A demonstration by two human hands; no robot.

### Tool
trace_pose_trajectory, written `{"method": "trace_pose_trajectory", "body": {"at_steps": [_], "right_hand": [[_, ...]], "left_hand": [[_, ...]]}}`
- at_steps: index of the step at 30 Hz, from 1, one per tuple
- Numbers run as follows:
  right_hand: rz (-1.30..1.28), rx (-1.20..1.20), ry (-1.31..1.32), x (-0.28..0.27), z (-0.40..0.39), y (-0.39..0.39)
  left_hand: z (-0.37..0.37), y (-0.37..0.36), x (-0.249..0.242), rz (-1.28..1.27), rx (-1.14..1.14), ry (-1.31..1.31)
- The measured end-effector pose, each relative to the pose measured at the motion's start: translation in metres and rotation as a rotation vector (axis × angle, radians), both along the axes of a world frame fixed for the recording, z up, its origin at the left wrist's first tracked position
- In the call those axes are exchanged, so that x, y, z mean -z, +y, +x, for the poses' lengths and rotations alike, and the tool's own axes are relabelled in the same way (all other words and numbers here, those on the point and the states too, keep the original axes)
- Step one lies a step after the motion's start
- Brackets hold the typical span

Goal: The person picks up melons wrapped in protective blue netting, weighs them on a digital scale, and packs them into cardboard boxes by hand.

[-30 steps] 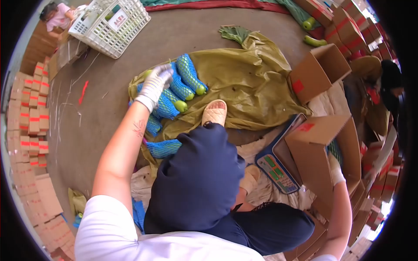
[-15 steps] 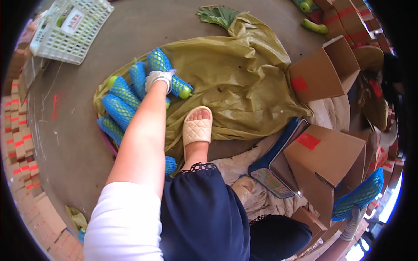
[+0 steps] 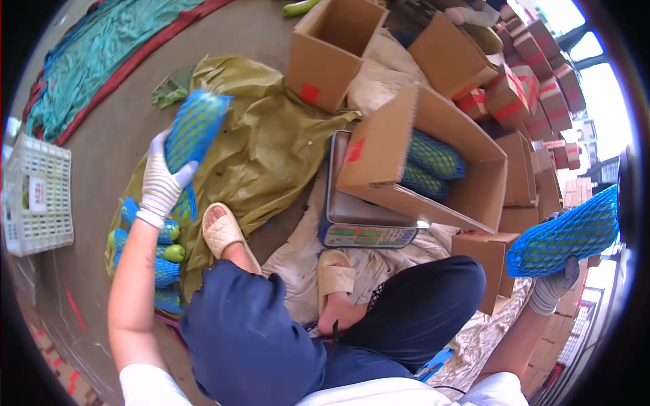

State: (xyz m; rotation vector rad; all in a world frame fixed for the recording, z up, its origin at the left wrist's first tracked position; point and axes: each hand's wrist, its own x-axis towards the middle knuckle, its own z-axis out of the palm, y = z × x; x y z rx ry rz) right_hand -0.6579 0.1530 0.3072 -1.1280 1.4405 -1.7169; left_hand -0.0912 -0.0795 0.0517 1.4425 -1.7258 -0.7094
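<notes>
My left hand (image 3: 162,179), in a striped white glove, is closed around a long green gourd in a blue foam net (image 3: 196,128), lifted over the olive plastic sheet. In my right hand (image 3: 556,284), also gloved, is another blue-netted gourd (image 3: 565,233), held up at the far right. Below my left hand several netted gourds (image 3: 169,254) lie on the sheet's near left edge. Between my hands, a cardboard box (image 3: 376,145) sits tilted on a digital scale (image 3: 369,235), with netted gourds (image 3: 433,159) inside.
An open carton (image 3: 325,61) stands beyond the olive sheet (image 3: 250,155). More cartons (image 3: 450,54) are stacked along the right. A white plastic crate (image 3: 40,193) stands at the left, and a teal cloth (image 3: 101,51) lies behind. My sandalled feet are beside the scale.
My view has swung right. My left hand has lifted a netted gourd off the row on the sheet. My right hand still holds its gourd, now more fully in view.
</notes>
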Motion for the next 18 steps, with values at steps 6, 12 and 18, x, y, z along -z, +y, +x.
{"method": "trace_pose_trajectory", "body": {"at_steps": [6,12,18], "right_hand": [[-0.118,0.019,0.082,-0.013,0.013,0.074],[-0.170,0.008,0.212,-0.005,0.002,0.127],[-0.039,0.157,0.145,0.027,0.017,0.147]], "left_hand": [[-0.213,0.015,-0.207,-0.492,0.892,-0.427],[-0.380,0.043,-0.211,-0.583,0.976,-0.797],[-0.352,0.073,-0.193,-0.238,1.022,-0.570]]}}
